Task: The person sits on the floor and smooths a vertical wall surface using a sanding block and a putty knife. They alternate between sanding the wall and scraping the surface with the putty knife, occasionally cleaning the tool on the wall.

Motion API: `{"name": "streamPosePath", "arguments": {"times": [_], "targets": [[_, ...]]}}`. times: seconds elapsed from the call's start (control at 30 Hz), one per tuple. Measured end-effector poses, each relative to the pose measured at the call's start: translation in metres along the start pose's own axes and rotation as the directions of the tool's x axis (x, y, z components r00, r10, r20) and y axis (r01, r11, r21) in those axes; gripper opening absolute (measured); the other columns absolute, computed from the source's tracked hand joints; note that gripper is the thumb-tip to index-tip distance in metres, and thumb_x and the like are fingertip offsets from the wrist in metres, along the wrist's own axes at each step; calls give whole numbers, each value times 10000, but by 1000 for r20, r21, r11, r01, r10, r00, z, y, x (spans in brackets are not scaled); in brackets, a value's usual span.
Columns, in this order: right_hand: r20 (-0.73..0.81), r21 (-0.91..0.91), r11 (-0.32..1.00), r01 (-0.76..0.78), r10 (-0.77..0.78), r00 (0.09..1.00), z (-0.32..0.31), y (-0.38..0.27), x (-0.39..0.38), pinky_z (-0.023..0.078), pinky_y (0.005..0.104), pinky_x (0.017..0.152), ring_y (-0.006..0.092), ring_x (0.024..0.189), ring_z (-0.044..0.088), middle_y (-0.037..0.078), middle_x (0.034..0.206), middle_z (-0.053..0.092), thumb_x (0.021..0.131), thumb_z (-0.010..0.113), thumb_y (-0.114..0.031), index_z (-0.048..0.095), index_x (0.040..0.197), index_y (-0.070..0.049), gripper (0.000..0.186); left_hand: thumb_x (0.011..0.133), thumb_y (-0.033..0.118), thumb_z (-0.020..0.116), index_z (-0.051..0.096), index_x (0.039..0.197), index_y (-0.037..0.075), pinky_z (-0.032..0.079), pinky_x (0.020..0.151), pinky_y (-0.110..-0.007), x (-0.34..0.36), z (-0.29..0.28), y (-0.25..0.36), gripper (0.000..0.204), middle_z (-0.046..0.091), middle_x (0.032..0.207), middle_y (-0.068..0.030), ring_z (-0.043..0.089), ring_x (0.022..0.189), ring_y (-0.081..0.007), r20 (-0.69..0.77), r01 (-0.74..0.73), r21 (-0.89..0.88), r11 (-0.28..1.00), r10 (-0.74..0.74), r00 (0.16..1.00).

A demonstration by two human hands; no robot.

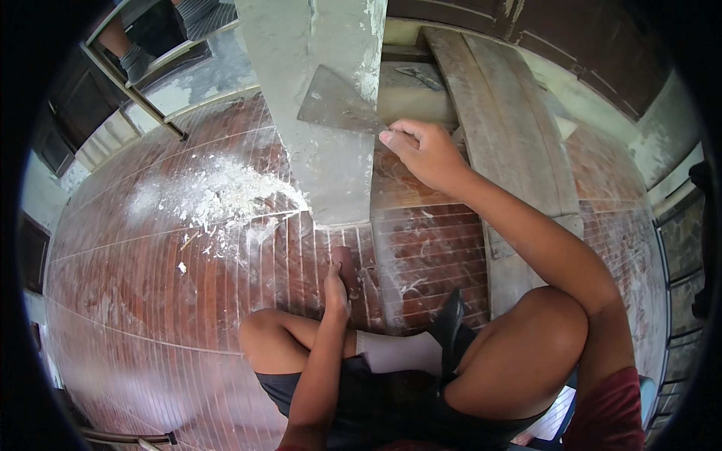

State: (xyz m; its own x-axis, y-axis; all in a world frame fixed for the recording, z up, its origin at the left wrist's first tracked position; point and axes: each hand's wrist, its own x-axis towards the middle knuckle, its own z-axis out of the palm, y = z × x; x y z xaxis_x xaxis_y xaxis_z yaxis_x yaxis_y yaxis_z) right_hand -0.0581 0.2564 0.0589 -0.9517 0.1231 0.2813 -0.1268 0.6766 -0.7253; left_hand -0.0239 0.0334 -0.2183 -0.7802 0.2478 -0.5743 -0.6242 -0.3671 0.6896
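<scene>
Knees (pixel 556 323) rise bent and bare at the bottom, above dark shorts (pixel 353 410), with a pale grey sock (pixel 398 353) on the shin between them and a maroon sleeve (pixel 608 413) at the lower right. Just beyond, the left hand (pixel 336 292) is closed around a reddish-brown block (pixel 344 269), held upright over the tiled floor (pixel 150 316), near the foot of a grey column (pixel 335 192).

Farther out, the right hand (pixel 427 148) pinches the lower right corner of a thin grey sheet (pixel 335 101) between thumb and fingers. The sheet tilts across the face of the column; whether it touches the surface I cannot tell. White flakes and powder (pixel 226 192) spread over the floor to the left of the column, thickest close to its base. To the right, long weathered planks (pixel 504 113) run away from the person.

At the upper left stands a metal frame (pixel 124 86), with another person's dark grey sock (pixel 137 64) showing beside it. Dark brown panels (pixel 594 49) line the wall at the upper right.
</scene>
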Motion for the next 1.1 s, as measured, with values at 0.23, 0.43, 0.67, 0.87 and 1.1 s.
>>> {"name": "streamPosePath", "arguments": {"times": [0.23,0.43,0.67,0.87,1.1], "targets": [[111,-61,998,-27,34,993,3,2,-2,489,397,683,267,738,661,162,789,685,922,633,-411,711,993,-15,410,972,346,440,604,1061,41,497,539,-330,6,-3,-2,358,654,856,-86,623,645,-201,24,15,8,1000,-15,1000],[74,-83,996,12,-6,997,2,2,2,479,360,664,203,696,624,137,745,661,932,635,-379,697,970,7,392,973,342,442,608,1046,41,476,513,-318,3,-1,0,352,650,818,-86,616,630,-202,-21,8,24,1000,-7,1000],[-68,60,994,96,-92,993,1,0,0,479,357,660,181,662,594,124,717,640,919,648,-398,695,982,2,407,973,335,440,618,1029,52,473,523,-326,2,1,-1,339,652,790,-87,614,624,-200,-37,-2,5,1000,2,999],[122,-136,989,64,-48,991,4,5,2,463,345,620,178,624,568,111,680,623,933,634,-401,692,1010,5,417,970,352,443,622,994,51,459,506,-309,5,0,-3,351,647,754,-86,606,607,-192,-14,-6,21,1000,7,1000],[4,-15,999,41,-41,999,4,3,4,463,346,620,156,624,557,79,665,595,935,629,-415,695,993,9,433,967,355,460,627,992,54,470,517,-318,6,0,-2,345,649,767,-81,605,610,-195,-22,18,52,998,-17,1000]]}}
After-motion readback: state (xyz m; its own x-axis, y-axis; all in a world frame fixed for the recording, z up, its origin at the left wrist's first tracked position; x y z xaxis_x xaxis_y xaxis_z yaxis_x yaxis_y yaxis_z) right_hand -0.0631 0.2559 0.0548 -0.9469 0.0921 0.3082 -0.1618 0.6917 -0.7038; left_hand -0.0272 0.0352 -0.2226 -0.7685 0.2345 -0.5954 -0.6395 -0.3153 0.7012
